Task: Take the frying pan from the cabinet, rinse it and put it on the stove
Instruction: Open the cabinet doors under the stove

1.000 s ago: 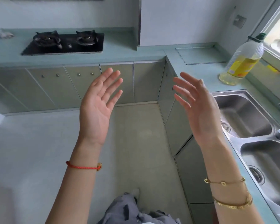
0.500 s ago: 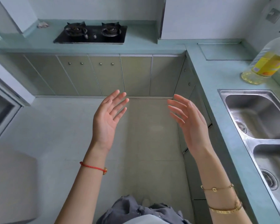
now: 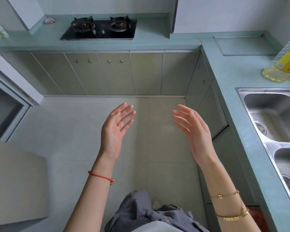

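My left hand [image 3: 115, 129] and my right hand [image 3: 193, 131] are raised over the floor, palms facing each other, fingers spread, holding nothing. A black two-burner gas stove [image 3: 99, 28] sits on the far green counter with nothing on its burners. Below it runs a row of pale green cabinet doors [image 3: 99, 74] with small round knobs, all closed. More cabinet doors [image 3: 203, 84] stand closed under the right counter. A steel double sink [image 3: 274, 121] is set in the right counter. No frying pan is in view.
A large bottle of yellow oil [image 3: 285, 62] stands on the right counter [image 3: 233, 77] behind the sink. A grey block-like surface [image 3: 15, 181] juts in at lower left, and a sliding doorway [image 3: 5, 104] is at the left. A crumpled cloth [image 3: 49, 20] lies left of the stove.
The view has swung left and down, so the stove sits nearer the centre and the oil bottle is at the right edge. Both open hands have dropped lower in the view.
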